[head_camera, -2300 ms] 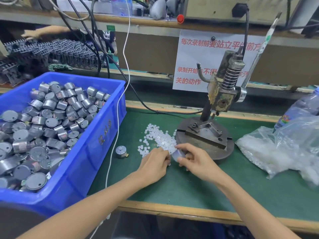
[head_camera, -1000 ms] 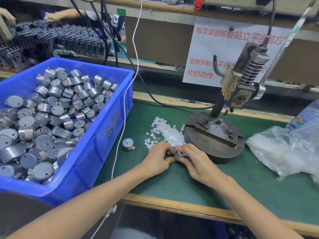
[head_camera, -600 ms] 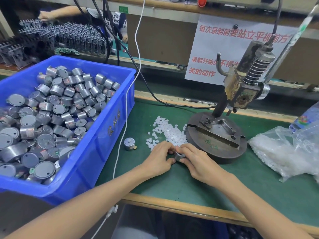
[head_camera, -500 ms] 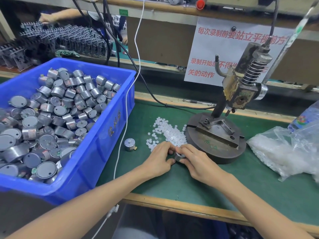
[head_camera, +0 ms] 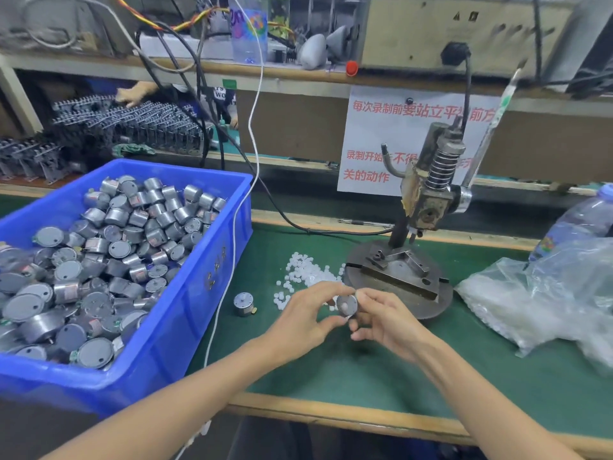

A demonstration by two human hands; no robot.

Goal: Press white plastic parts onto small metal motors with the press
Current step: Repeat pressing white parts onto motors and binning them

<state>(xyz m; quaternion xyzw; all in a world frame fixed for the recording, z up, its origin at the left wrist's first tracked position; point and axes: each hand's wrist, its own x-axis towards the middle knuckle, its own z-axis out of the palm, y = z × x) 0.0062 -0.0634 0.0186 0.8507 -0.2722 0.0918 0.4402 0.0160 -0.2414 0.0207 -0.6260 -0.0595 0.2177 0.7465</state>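
Pinching the motor point(head_camera: 347, 303) between the curled fingers point(head_camera: 333, 287) of the left hand point(head_camera: 306, 315) and right hand point(head_camera: 386, 325), just in front of the press point(head_camera: 398, 280), the person should set one of the white parts point(head_camera: 305, 272) straight on it first.

We note both forearms angled inward. L hand point(head_camera: 306, 313) and R hand point(head_camera: 388, 322) meet at fingertips, each w/ thumb and index curled, pinching one motor point(head_camera: 347, 304) between them.
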